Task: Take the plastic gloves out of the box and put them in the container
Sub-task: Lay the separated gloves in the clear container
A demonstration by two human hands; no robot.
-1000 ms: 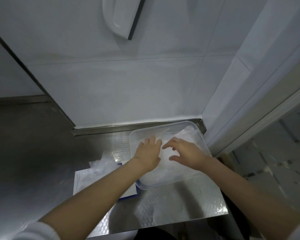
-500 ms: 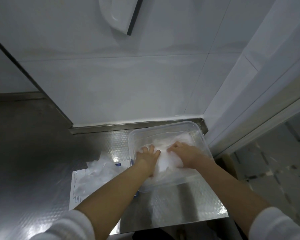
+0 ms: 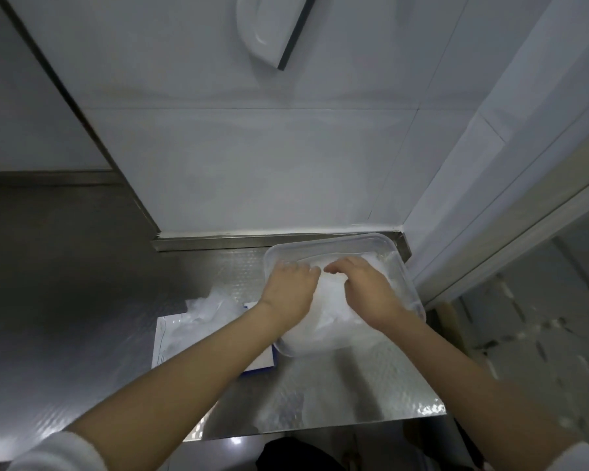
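Head view: left hand [image 3: 288, 290] and right hand [image 3: 366, 288] press plastic gloves [image 3: 327, 321] into the container [image 3: 354, 243], fingers bent, pinch unclear; gloves seem light, floppy, slippery: grab a bunch.

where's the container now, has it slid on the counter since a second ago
No. The container keeps its far right corner as close to the end of the raised steel edge as before; only the camera shifted.

The shiny steel counter [image 3: 337, 392] carries two things: a clear plastic container [image 3: 337, 241] in its back right corner, and a flat white box [image 3: 170, 348] just beside it on the left.
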